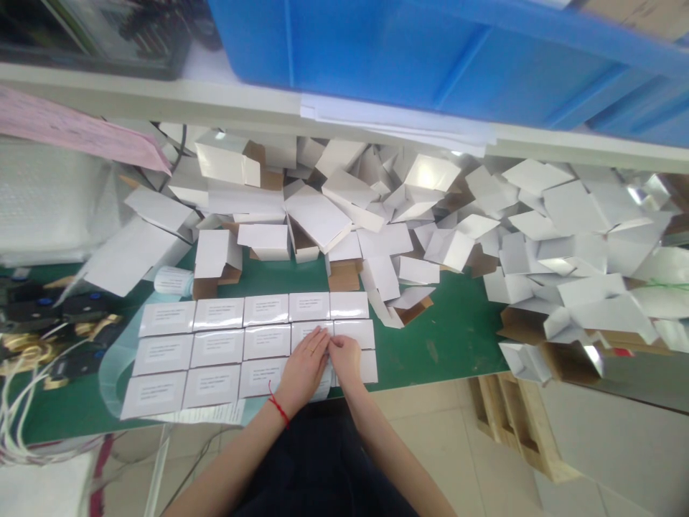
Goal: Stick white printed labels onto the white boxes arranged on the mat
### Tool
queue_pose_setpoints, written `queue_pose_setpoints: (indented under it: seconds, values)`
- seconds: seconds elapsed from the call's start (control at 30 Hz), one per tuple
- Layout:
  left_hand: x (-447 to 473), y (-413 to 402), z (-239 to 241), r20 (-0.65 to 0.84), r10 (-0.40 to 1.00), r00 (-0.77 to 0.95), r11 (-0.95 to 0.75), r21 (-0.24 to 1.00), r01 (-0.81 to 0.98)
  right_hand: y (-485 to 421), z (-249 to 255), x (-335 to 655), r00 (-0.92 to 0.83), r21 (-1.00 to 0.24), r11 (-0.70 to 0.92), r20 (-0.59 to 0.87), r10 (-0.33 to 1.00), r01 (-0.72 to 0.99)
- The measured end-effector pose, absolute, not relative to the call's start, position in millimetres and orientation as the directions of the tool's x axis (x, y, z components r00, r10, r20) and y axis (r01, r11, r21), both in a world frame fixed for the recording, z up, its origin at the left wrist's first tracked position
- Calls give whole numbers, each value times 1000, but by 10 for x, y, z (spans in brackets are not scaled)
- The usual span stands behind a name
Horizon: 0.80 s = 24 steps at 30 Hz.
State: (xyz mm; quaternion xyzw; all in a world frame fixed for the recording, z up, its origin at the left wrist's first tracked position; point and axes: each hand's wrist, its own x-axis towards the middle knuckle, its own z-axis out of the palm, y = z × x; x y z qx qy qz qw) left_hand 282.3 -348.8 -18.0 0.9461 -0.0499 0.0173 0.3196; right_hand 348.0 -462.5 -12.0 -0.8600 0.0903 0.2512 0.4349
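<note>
Rows of closed white boxes [217,347] lie side by side on the green table, most with a printed label on top. My left hand [306,365], with a red string on its wrist, lies with fingers stretched over a box in the middle row, by its label. Against its fingertips, my right hand [344,357] is closed in a pinch at that box's right edge; what it pinches, if anything, is hidden. Beneath my hands a pale strip of label backing [323,388] shows partly. Boxes in the rightmost column, such as the back one [349,305], show no label.
Many open white cartons [317,215] are heaped along the back and right. A label roll [173,281] stands behind the rows, its backing strip [113,370] curling left. Black and brass parts with cables [80,309] lie at left. A shelf with a blue bin [430,64] overhangs the back.
</note>
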Motion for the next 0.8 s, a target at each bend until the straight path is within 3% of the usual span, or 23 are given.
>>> queue_pose_setpoints:
  seconds: [0.3,0.53,0.67,0.8]
  values:
    - [2775,-3384,-125,37,-59,998,-838,541,-70,-4626,-142,3485,863,-708,-593,-503,44,-382]
    - [2627,-3103,-159,47,15,999,-873,488,-10,-4659,-218,3398,821,-746,-437,-571,31,-503]
    - [2599,-3087,-139,27,49,998,-816,578,24,-4717,-166,3195,720,-743,-240,-668,188,-625]
    - [2480,-3164,-49,-33,232,972,-628,759,175,-4875,-43,2930,628,-689,-153,-714,310,-708]
